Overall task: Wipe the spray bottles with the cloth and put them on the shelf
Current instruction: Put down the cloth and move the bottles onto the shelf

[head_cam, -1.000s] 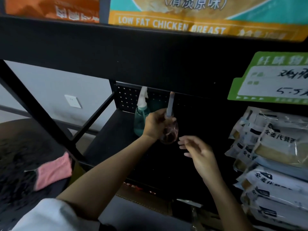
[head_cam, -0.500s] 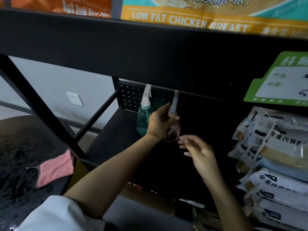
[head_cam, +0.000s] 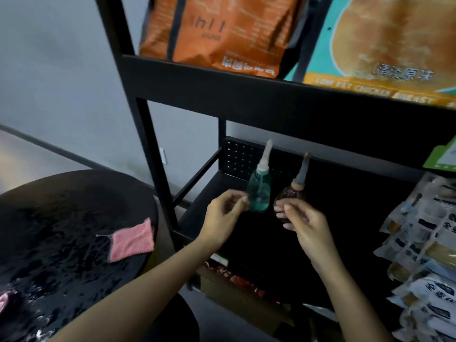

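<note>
Two upright on the shelf (head_cam: 357, 218) for storage: teal bottle (head_cam: 259, 196), brown bottle (head_cam: 291, 193); left hand (head_cam: 222, 215), right hand (head_cam: 306, 224) loosely curled, empty.

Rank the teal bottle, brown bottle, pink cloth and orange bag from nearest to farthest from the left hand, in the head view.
From the left hand:
1. Teal bottle, just right of its fingertips, on the shelf.
2. Brown bottle, further right, beside the teal one.
3. Pink cloth, off to the left on the table.
4. Orange bag, high up, overhead.
</note>
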